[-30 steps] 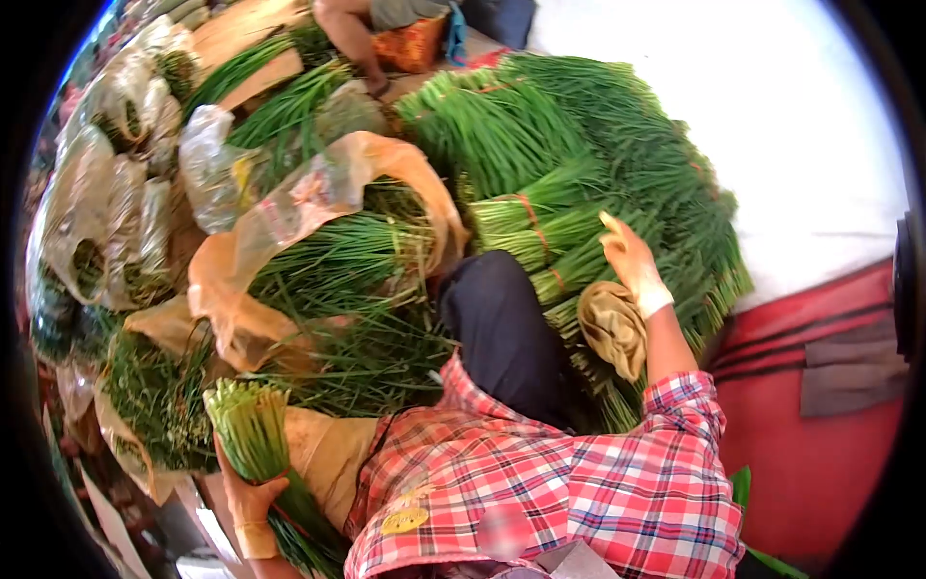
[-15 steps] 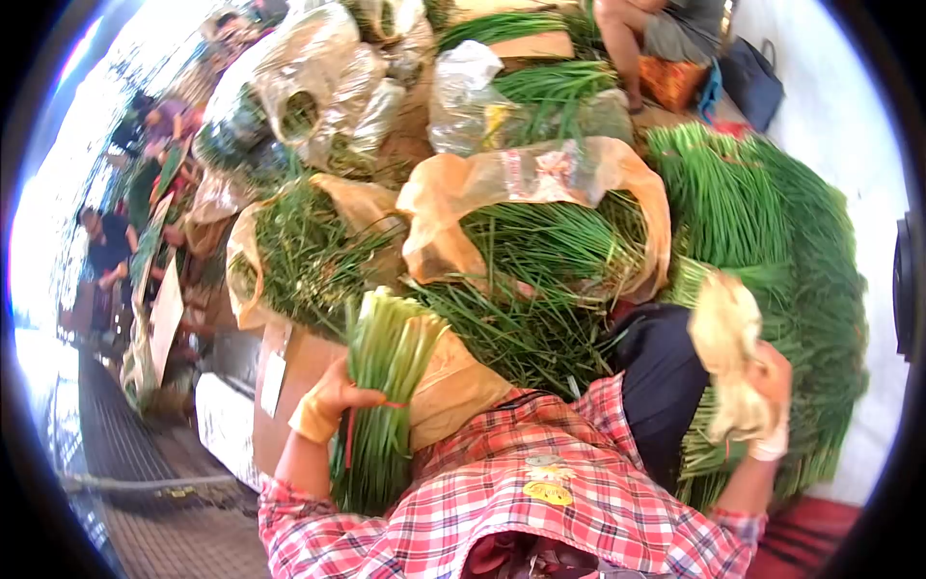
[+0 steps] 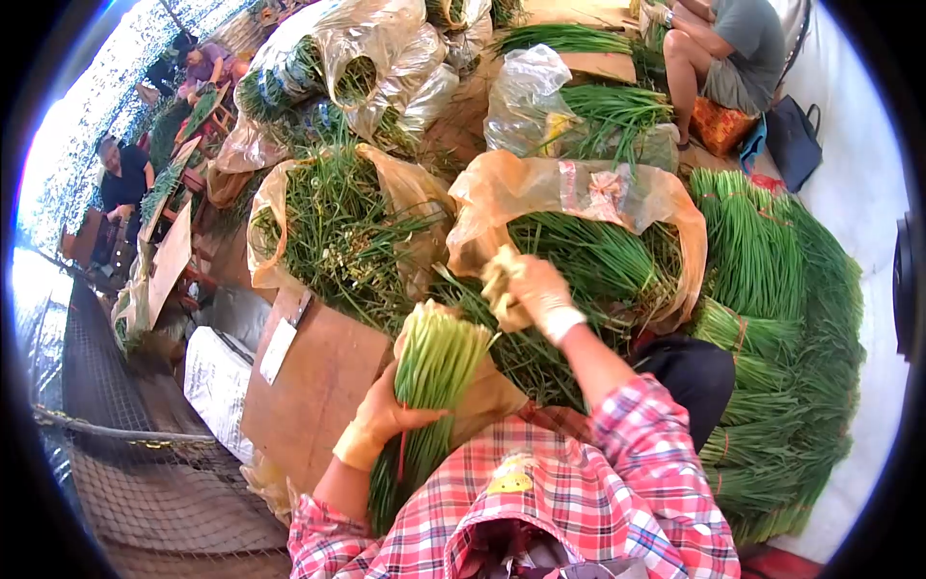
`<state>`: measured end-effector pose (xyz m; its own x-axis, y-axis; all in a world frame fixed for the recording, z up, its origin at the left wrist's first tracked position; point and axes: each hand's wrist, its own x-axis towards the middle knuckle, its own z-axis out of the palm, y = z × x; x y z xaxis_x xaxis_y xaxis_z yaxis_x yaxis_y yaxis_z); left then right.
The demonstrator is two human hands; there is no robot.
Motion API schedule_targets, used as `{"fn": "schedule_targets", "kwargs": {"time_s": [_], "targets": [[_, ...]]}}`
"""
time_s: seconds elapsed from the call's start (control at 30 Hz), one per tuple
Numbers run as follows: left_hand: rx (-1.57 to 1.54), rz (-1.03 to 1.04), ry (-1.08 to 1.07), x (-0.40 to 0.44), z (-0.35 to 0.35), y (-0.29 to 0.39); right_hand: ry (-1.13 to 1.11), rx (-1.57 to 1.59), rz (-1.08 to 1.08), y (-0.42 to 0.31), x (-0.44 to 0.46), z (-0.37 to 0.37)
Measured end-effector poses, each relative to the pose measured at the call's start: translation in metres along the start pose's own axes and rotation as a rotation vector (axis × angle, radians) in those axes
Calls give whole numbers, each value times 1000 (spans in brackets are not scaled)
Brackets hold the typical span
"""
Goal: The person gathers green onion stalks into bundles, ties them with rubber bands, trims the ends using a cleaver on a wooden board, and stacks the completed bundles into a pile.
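My left hand [image 3: 383, 413] is closed around an upright bunch of chives [image 3: 439, 362], pale cut ends up and green leaves hanging down. A red band shows on the bunch below my fingers. In my right hand [image 3: 540, 294] is a crumpled beige cloth [image 3: 501, 289], just above and to the right of the pale ends, apart from them. Beneath that hand, loose chives [image 3: 540, 362] lie in front of an open plastic bag [image 3: 487, 188] that holds more chives.
Tied bunches of chives [image 3: 762, 386] are piled along my right side. A second bag of loose greens [image 3: 333, 217] stands ahead left, near a brown board [image 3: 313, 391]. One person [image 3: 738, 48] sits at the back right; another [image 3: 125, 179] is at far left.
My right hand has swung from the right side inward with the cloth, close to the bunch. My left hand still grips the chives. The camera view has shifted.
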<state>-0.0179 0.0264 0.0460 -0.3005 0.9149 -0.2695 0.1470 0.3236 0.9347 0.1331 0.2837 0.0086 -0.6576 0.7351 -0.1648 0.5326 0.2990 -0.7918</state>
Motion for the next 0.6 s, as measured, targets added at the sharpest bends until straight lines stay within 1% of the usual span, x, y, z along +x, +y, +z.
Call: {"fn": "schedule_targets", "kwargs": {"time_s": [0.03, 0.07, 0.13, 0.2, 0.23, 0.27, 0.3, 0.33, 0.4, 0.43, 0.47, 0.5, 0.53, 0.57, 0.6], "targets": [[180, 82, 22, -4, -3, 0, 88, 303, -106, 15, 8, -12], [166, 63, 15, -8, -1, 4, 164, 608, -189, 28, 7, -13], [360, 45, 58, -5, 7, 14, -428, 1443, -14, -42, -26, -43], [355, 91, 89, -4, 11, -1, -464, 1575, 1, -69, -71, 4], [359, 86, 102, -4, 12, -6, -152, 820, -379, -62, -71, 18], [365, 79, 114, -5, 14, -8, -165, 661, -415, -52, -66, 24], [479, 125, 136, -5, 17, -2, -172, 504, -455, -43, -61, 30], [479, 118, 133, -5, 18, 2, -103, 64, -352, -33, -49, 27], [702, 15, 141, -4, 24, 8, -165, 77, -403, -11, -29, 16], [713, 101, 144, -5, 26, 10, -201, 180, -234, -23, -28, -8], [719, 118, 140, -6, 29, 12, -269, -257, -56, -34, -17, -39], [743, 162, 104, -11, 33, 13, -72, 154, -74, 5, -4, -40], [764, 199, 70, -16, 37, 18, -165, 474, -277, -3, -5, -51], [779, 187, 68, -18, 45, 24, -244, 248, -371, -12, -9, -55], [782, 181, 47, -22, 51, 27, -322, 28, -449, -44, -23, -59]]}}
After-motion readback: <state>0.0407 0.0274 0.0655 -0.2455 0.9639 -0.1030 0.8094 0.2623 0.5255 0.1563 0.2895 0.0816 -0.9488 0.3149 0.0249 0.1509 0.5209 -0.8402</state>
